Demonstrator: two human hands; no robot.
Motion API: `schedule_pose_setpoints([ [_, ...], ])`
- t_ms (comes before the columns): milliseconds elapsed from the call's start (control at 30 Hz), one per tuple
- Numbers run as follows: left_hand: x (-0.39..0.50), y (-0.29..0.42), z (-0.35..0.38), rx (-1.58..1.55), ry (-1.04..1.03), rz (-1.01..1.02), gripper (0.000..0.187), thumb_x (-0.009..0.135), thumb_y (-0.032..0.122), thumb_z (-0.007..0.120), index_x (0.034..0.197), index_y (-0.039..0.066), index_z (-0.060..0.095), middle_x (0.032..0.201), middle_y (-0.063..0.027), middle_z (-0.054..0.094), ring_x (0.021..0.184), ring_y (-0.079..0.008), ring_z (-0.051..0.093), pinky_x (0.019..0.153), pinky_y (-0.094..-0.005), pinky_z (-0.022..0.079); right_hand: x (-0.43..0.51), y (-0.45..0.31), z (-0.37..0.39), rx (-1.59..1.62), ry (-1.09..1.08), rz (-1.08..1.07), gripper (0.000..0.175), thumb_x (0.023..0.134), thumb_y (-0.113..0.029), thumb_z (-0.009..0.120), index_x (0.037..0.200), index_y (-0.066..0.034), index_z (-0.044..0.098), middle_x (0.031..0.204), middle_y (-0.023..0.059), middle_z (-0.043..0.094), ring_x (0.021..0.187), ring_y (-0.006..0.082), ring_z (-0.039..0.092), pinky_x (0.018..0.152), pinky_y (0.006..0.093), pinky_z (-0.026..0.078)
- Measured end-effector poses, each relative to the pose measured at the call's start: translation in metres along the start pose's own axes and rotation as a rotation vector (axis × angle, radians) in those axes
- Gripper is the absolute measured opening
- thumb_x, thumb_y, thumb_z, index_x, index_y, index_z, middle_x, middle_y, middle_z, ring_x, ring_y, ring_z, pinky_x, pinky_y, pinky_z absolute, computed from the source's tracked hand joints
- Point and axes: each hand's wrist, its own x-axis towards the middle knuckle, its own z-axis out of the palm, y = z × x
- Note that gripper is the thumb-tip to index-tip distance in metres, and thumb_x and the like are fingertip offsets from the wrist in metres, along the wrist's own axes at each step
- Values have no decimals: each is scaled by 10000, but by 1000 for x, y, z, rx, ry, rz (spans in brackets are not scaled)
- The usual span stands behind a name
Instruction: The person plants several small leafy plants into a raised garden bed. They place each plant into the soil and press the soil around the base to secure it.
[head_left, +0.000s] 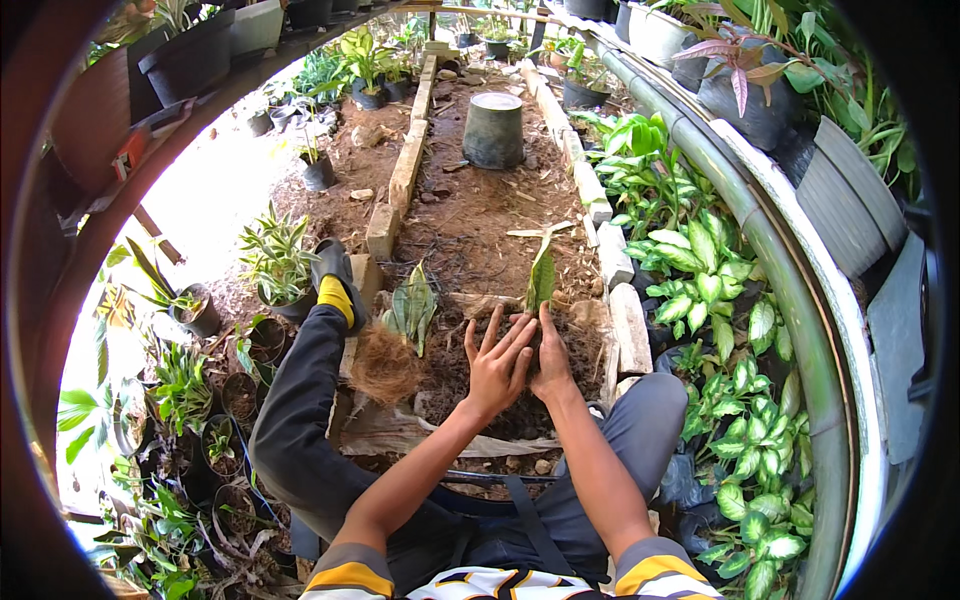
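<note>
In the head view, my left hand (498, 363) and my right hand (553, 352) come together around the base of an upright green leaf cutting (541, 274), over dark soil (465, 367). The left hand's fingers are spread and lean against the right hand. Something dark shows between the palms; what it is cannot be told. Left of my hands lie several mottled leaves (412, 306), beside a clump of brown coconut-like fibre (387, 366). A sheet of pale sacking (480, 442) lies under the soil's near edge.
Stone blocks (406, 166) edge the bed on both sides. An upturned black pot (493, 132) stands farther up it. Potted plants (281, 262) crowd the left; variegated leafy plants (705, 255) and a curved bamboo pole (787, 277) line the right. My bent legs flank the near end.
</note>
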Motion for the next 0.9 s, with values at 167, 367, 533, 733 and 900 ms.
schedule_pose_setpoints([
  [167, -3, 9, -2, 98, -82, -1, 510, 1018, 372, 305, 1418, 95, 456, 1454, -68, 458, 1459, -319, 179, 1132, -530, -75, 7, -3, -11, -60, 4, -34, 307, 957, -334, 558, 1067, -57, 634, 1046, 53, 626, 967, 145, 597, 799, 294, 505],
  [367, -7, 18, -2, 238, -176, -5, 647, 981, 474, 316, 1487, 71, 317, 1535, -82, 330, 1476, -336, 70, 1103, -561, -141, 11, -1, -24, -46, -80, -10, 301, 971, -288, 522, 1122, -38, 592, 1010, 89, 639, 870, 226, 653, 786, 372, 557],
  [533, -10, 19, 0, 216, -210, -27, 709, 952, 512, 372, 1500, 72, 280, 1564, -75, 266, 1474, -350, 59, 1104, -581, -138, 10, -2, -24, -117, -63, -49, 324, 999, -282, 478, 1157, -12, 564, 1076, 97, 628, 962, 238, 637, 848, 428, 560],
  [733, -12, 17, 1, 177, -237, -12, 762, 936, 558, 376, 1502, 61, 266, 1575, -83, 233, 1473, -362, 43, 1103, -580, -139, 16, 0, -30, -76, -4, -28, 317, 982, -282, 500, 1122, -6, 569, 1049, 108, 627, 926, 228, 630, 836, 441, 562],
  [900, -11, 15, 3, 194, -255, -31, 787, 931, 602, 343, 1513, 81, 247, 1593, -96, 161, 1467, -385, -26, 1094, -593, -144, 17, 3, -23, -160, 145, -100, 309, 948, -304, 570, 1101, -36, 582, 1068, 106, 609, 872, 200, 617, 784, 386, 561],
])
